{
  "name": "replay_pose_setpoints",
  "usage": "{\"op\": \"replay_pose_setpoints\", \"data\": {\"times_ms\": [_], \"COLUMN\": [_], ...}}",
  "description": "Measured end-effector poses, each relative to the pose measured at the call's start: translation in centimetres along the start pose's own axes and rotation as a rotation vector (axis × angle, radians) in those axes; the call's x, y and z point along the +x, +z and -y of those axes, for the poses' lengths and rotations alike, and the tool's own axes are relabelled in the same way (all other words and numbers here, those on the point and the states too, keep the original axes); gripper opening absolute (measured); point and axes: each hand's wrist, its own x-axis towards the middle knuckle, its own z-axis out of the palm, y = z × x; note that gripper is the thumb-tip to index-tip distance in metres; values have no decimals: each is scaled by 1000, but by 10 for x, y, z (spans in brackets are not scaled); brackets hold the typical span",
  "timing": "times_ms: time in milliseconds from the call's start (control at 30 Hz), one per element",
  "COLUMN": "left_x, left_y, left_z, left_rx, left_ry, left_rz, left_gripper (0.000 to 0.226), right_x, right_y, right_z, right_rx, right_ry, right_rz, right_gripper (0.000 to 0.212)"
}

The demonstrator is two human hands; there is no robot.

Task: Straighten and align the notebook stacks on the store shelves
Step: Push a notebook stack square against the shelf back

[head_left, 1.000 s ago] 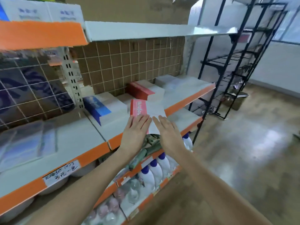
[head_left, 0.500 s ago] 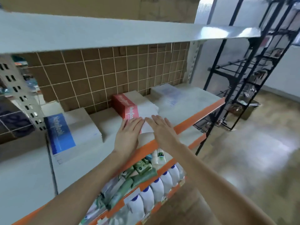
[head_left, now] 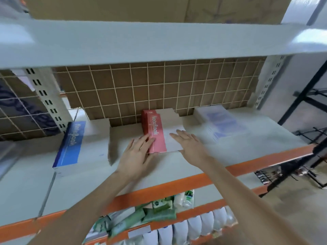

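Item: red stack [head_left: 155, 133], mid shelf [head_left: 177, 167], just in front of the mesh back panel [head_left: 150, 89]. Notebooks with red spine band and white cover; the top copy sat forward of and slightly askew to those beneath, its front edge nearer the shelf lip.

Left hand [head_left: 136, 156]: flat, fingers straight, laid against the red band and the stack's left front corner. Grip wide; nothing held.

Right hand [head_left: 190, 145]: flat, fingers spread on the white cover at the stack's right front. Grip wide; nothing held.

Step in hand, as judged: squaring the red stack, palms working on its near end.

Next move, as judged: push the top notebooks back until the spines line up, then press both sides inward so the edges sit flush and parallel to the shelf front.

Other stock: blue stack [head_left: 70, 144], left on the same shelf, turned at an angle and likely due the same treatment; pale wrapped stack [head_left: 223, 124], right, too blurred to judge. Bottles [head_left: 194, 227] and green packs [head_left: 155, 213] stood on the lower shelves.
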Motion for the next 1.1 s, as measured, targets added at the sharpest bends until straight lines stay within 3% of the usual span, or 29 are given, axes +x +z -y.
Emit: {"op": "replay_pose_setpoints", "data": {"times_ms": [100,267,500,600,667,833,1100], "left_x": [8,14,13,8,5,5,5], "left_y": [2,2,5,11,17,26,30], "left_z": [-11,-31,-40,-42,-41,-39,-36], "left_rx": [-32,-47,-79,-150,-213,-325,-306], "left_ry": [-106,-195,-299,-297,-303,-344,-362], "left_rz": [-37,-103,-130,-241,-316,-391,-489], "left_gripper": [104,84,83,54,33,34,30], "right_x": [18,29,18,15,14,14,11], "right_y": [0,5,27,35,39,38,35], "right_z": [-17,-40,-62,-62,-60,-61,-58], "right_rx": [67,289,637,746,779,789,767], "right_ry": [-66,-144,-30,7,-3,-46,-50], "right_rz": [40,61,-265,-355,-389,-489,-498], "right_gripper": [64,74,68,61,56,41,31]}}
